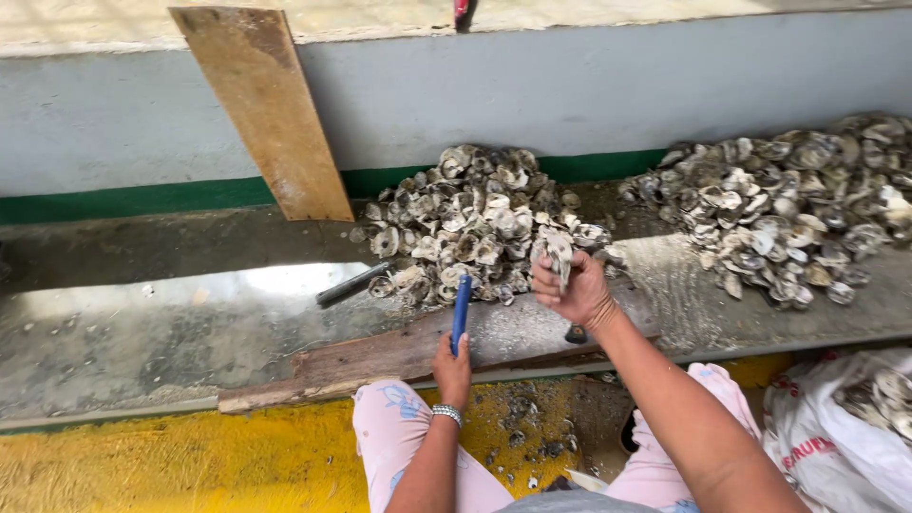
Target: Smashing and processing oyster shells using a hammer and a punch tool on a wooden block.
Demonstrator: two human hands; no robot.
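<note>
My right hand (573,292) holds a grey oyster shell (557,253) up in its closed fingers, just in front of a heap of oyster shells (470,223). My left hand (452,368) grips a blue-handled tool (461,308) that points away from me toward the heap. It rests over a worn wooden board (380,356) lying along the near edge of the wet concrete ledge (171,332). A metal bracelet sits on my left wrist.
A second, larger heap of shells (788,204) lies at the right. A wooden plank (271,109) leans on the grey wall. A dark bar (351,284) lies left of the heap. A white sack (845,427) with shells stands at my right knee. Yellow floor below.
</note>
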